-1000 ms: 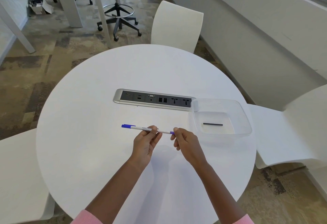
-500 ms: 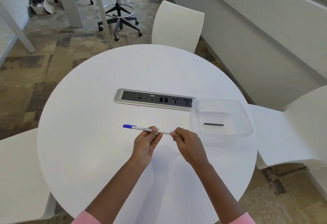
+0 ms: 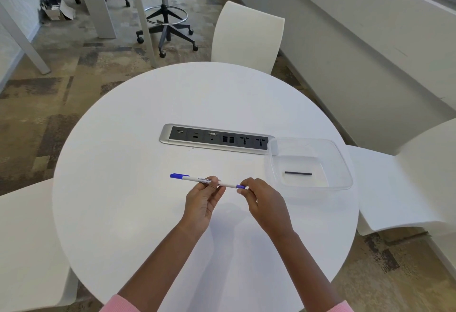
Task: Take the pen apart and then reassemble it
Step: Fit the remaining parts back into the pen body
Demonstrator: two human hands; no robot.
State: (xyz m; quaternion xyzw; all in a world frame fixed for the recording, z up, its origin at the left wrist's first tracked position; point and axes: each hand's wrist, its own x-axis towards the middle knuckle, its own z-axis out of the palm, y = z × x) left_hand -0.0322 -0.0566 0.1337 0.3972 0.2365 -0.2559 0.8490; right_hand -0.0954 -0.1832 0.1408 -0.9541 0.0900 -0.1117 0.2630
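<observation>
A white pen with a blue cap at its left end and a blue tip piece at its right end is held level above the round white table. My left hand pinches the barrel near its middle. The fingertips of my right hand pinch the blue right end. A thin black rod lies inside the clear plastic tray to the right of my hands.
A silver power and data socket strip is set into the table beyond the pen. White chairs stand at the far side, the right and the left. A black office chair stands farther back.
Both hands have stayed on the pen in nearly the same place. The blue right end shows a little more between my right fingertips than half a second ago.
</observation>
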